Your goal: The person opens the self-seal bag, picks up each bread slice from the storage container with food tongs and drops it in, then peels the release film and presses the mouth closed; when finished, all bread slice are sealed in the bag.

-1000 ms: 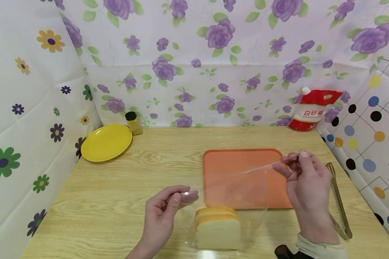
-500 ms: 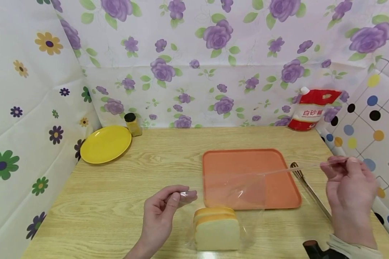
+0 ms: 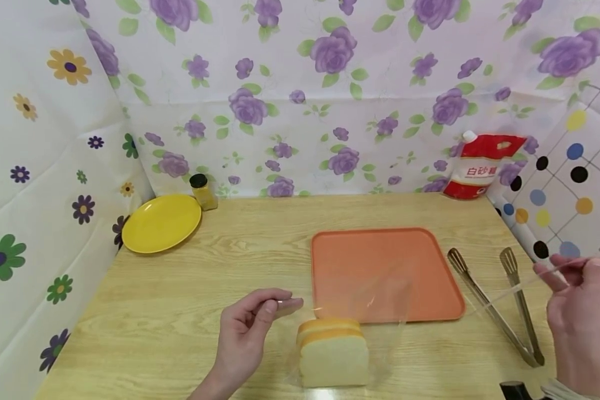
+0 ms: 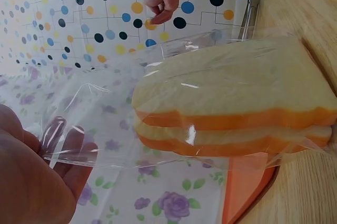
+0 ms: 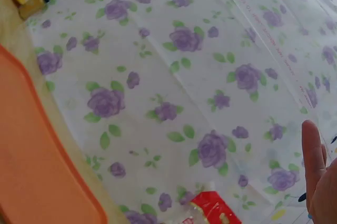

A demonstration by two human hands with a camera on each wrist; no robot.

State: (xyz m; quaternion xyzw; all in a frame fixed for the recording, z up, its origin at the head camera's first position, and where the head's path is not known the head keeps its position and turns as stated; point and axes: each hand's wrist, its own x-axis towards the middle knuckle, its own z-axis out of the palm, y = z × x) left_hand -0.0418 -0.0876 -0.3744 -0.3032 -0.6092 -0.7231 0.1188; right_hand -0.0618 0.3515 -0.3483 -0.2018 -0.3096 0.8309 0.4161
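Observation:
Two bread slices [image 3: 334,361] stand upright inside a clear plastic bag [image 4: 113,95], at the front middle of the table. My left hand [image 3: 247,333] pinches the bag's open edge, just left of the bread. Out to the right, my right hand [image 3: 582,316] pinches the end of a thin clear strip [image 3: 515,289]. In the right wrist view, small red print shows along the strip [image 5: 263,32], and only part of the right hand [image 5: 318,182] appears. The strip's far end is too faint to follow.
An orange tray [image 3: 375,244] lies just behind the bread. Metal tongs [image 3: 500,319] rest between it and my right hand. A yellow plate [image 3: 162,225] and a black-capped jar [image 3: 205,193] stand back left. A red and white sugar pouch [image 3: 480,169] leans at the back right.
My right hand has moved far to the right, drawing the strip away from the bag and uncovering the tongs. My left hand and the bread stay nearly in place.

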